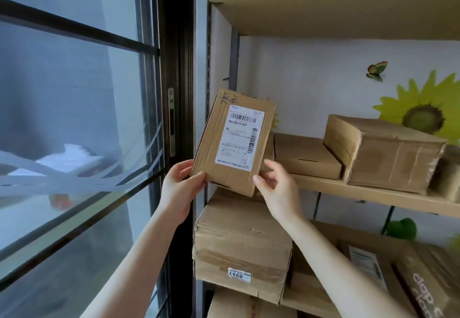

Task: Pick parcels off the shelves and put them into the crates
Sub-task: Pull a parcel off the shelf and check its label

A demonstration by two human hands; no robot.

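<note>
I hold a small flat cardboard parcel (pixel 234 140) upright in front of the shelf's left end, its white shipping label facing me. My left hand (pixel 180 188) grips its lower left corner. My right hand (pixel 277 188) pinches its lower right corner. Behind it, the middle shelf (pixel 368 194) carries a flat parcel (pixel 306 155) and a bigger taped parcel (pixel 380 153). Below my hands sits a large worn parcel (pixel 242 248) with a "0947" sticker. No crate is in view.
A window with a dark frame (pixel 174 93) fills the left side, close to the shelf's upright. An upper shelf board (pixel 323 1) runs overhead. Several more parcels (pixel 398 280) lie on the lower shelf at right. Sunflower and butterfly stickers decorate the back wall.
</note>
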